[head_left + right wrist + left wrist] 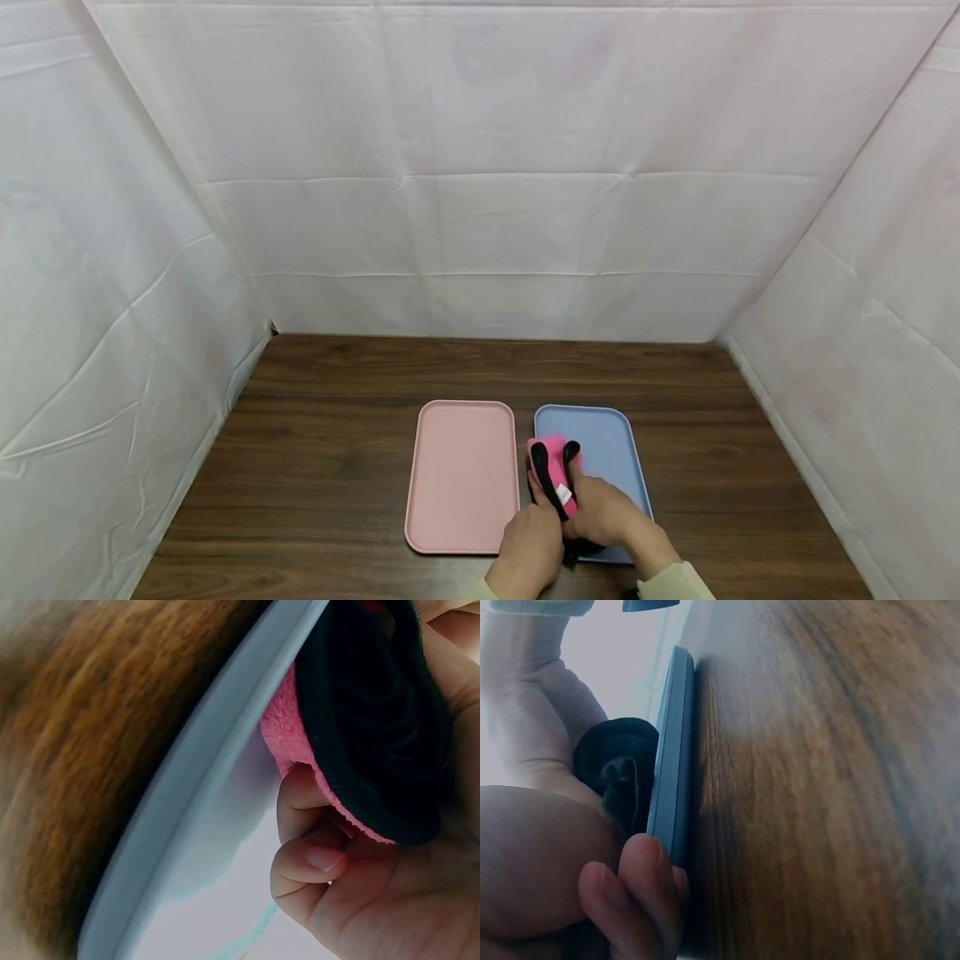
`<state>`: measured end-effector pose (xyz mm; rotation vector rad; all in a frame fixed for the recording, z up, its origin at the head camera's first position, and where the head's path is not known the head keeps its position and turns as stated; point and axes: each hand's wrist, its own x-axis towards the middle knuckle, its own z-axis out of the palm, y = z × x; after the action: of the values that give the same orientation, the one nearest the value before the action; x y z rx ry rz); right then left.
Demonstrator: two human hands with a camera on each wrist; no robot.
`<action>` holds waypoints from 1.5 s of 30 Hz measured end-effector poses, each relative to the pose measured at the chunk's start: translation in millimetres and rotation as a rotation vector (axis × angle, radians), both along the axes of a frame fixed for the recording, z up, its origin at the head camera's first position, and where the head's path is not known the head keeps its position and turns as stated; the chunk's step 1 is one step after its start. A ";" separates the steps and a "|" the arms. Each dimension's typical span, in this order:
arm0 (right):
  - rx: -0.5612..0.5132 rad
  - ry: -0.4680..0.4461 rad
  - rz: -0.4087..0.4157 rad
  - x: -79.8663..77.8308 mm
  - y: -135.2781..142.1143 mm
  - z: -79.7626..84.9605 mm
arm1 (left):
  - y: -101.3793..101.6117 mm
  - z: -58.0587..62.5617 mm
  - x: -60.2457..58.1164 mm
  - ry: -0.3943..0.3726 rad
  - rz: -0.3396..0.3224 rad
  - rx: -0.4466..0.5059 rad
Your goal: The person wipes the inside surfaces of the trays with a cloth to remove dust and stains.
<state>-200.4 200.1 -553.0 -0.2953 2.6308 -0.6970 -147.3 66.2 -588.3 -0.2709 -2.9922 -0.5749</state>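
A soft pink fleecy item [556, 467] with black bands and a small white tag lies over the left side of the blue tray [606, 433]. My right hand [603, 510] grips it from the right; in the right wrist view its fingers curl under the pink fabric [281, 724], beside a wide black fold [375, 742]. From the left and near side, my left hand [531, 540] holds the item's lower edge, index finger along it. A dark rounded end [619, 754] of the item shows in the left wrist view, close to the tray's rim.
A pink tray [461, 479] lies to the left of the blue one, with a narrow gap between them. Both rest on a dark wooden table [330, 467]. White cloth walls [510, 225] stand behind and at both sides.
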 end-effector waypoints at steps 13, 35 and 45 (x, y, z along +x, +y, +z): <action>-0.003 -0.030 -0.016 6.5 10.0 0.9 | -0.3 2.5 -1.2 -0.018 -0.027 0.007; 0.010 -0.070 -0.066 11.9 29.3 0.6 | 3.6 5.0 -0.7 -0.063 0.019 0.017; 0.034 -0.058 -0.080 13.1 41.1 3.3 | 3.1 3.7 -2.5 -0.120 0.030 -0.019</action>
<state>-187.2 241.2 -549.7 -0.1593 2.6085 -0.6758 -149.9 69.3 -584.6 -0.1988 -3.1121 -0.5798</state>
